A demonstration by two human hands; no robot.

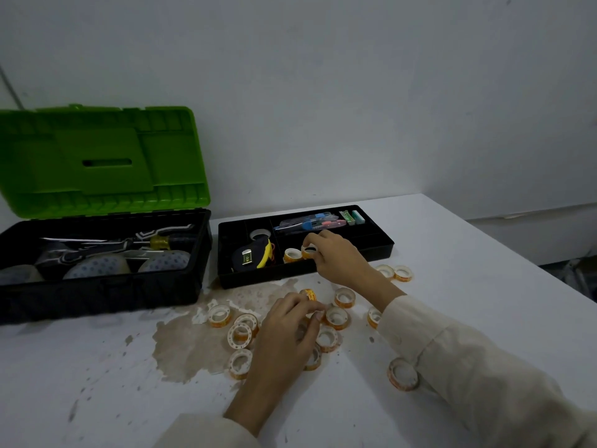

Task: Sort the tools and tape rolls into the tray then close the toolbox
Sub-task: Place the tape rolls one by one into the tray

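A black tray (pixel 381 245) lies on the table to the right of the open toolbox (pixel 97 286). My right hand (pixel 339 257) reaches into the tray's front compartment and grips a small orange tape roll (pixel 309 251) beside another roll (pixel 292 254) lying there. My left hand (pixel 290 324) rests over the scattered rolls on the table, fingers pinching one tape roll (pixel 309 294). Several more rolls (pixel 240 334) lie loose around both hands. The tray also holds a yellow-black tape measure (pixel 252 257), a white roll (pixel 260 234) and pens or cutters (pixel 310 221).
The toolbox's green lid (pixel 103 160) stands open against the wall; inside lie a screwdriver (pixel 168 242), pliers and large tape rolls. A brown worn patch (pixel 187 344) marks the white table. The table's right edge (pixel 517 250) drops off.
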